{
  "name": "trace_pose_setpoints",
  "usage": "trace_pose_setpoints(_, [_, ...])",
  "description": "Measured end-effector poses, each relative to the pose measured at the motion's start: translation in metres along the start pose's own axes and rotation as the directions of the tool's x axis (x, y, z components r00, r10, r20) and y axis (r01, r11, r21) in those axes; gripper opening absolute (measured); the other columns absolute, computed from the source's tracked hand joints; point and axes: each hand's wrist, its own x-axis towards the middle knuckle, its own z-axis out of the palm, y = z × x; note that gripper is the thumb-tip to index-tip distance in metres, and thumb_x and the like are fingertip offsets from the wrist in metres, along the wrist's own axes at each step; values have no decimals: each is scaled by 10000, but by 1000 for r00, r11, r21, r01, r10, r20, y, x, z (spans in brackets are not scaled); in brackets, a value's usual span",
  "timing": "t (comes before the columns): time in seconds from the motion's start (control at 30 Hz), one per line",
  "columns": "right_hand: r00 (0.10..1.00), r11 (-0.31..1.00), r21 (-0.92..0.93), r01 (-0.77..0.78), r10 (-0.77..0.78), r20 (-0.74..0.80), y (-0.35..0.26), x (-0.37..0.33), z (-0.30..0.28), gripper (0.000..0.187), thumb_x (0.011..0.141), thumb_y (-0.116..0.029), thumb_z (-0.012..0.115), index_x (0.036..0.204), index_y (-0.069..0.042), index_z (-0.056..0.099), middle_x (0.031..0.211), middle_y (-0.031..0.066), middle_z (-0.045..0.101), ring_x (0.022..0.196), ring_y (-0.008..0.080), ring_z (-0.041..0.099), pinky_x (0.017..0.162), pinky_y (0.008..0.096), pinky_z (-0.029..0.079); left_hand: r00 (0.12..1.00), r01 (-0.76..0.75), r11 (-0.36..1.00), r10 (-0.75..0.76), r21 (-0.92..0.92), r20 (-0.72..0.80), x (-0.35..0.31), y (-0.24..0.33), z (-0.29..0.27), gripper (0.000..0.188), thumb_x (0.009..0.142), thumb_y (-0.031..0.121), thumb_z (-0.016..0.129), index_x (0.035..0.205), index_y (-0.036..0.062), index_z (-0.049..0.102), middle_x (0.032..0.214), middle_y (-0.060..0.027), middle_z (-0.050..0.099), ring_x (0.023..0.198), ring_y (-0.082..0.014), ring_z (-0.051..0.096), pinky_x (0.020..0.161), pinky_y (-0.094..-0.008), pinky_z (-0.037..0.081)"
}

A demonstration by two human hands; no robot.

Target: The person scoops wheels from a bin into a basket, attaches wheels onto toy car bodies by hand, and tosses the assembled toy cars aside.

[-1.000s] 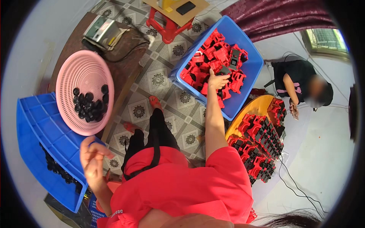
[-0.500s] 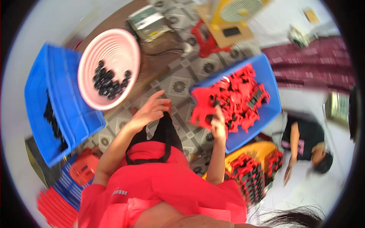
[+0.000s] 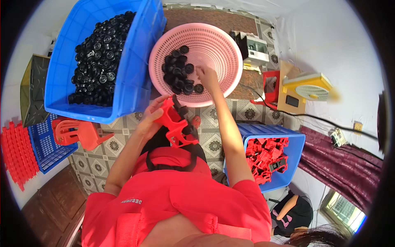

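My left hand (image 3: 150, 117) grips a red plastic toy vehicle body (image 3: 170, 119) with black parts along one side. It is tilted just below the rim of the pink basket (image 3: 236, 61). Inside that basket, small black toy wheels (image 3: 177, 73) lie heaped on the left side. My right hand (image 3: 207, 78) reaches in beside the heap, its fingers curled together. Whatever they may hold is too small or hidden to make out.
To the left, a large blue bin (image 3: 138, 61) holds many black wheels. A smaller blue bin (image 3: 294, 162) at right is filled with red toy bodies. Around stand a red plastic chair (image 3: 84, 133), a yellow fan (image 3: 310, 87) and a black cable (image 3: 317, 118). Another person (image 3: 292, 212) sits at lower right.
The view has turned toward the basket. A red toy body, earlier in my right hand by the right bin, is now in my left hand. My right hand has moved into the basket.
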Motion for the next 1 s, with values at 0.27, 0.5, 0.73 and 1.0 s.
trace_pose_setpoints(0.27, [978, 893, -399, -208, 199, -64, 50, 65, 88, 384, 743, -196, 751, 1111, -140, 654, 1277, 196, 503, 1029, 382, 585, 873, 431, 480, 978, 1, 992, -28, -130, -209, 29, 19, -38, 413, 866, 127, 675, 1236, 44, 510, 1136, -96, 613, 1005, -198, 630, 842, -351, 539])
trace_pose_setpoints(0.5, [913, 532, 789, -307, 400, 86, -12, 18, 26, 287, 743, 50, 617, 1026, 5, 639, 870, 89, 639, 744, 147, 589, 710, 264, 481, 961, 43, 979, -95, -201, -259, 42, 27, -35, 380, 870, 177, 692, 1193, 72, 523, 1092, -62, 610, 956, -188, 643, 771, -369, 571])
trace_pose_setpoints(0.73, [984, 550, 820, -159, 160, 83, -110, -47, -19, 256, 827, 80, 635, 1075, 16, 626, 1002, 106, 679, 889, 170, 652, 827, 280, 524, 950, 62, 985, -107, -159, -292, 52, 31, -20, 422, 829, 210, 739, 1175, 83, 533, 1087, -63, 623, 945, -177, 648, 761, -341, 564])
trace_pose_setpoints(1.0, [916, 774, 599, -204, -64, 395, -116, -44, -40, 275, 803, 63, 700, 1067, 21, 635, 963, 81, 693, 869, 123, 649, 798, 263, 531, 964, 12, 1000, -16, -18, -264, 63, 33, -6, 387, 838, 175, 717, 1172, 40, 574, 1065, -77, 648, 942, -171, 650, 797, -312, 548])
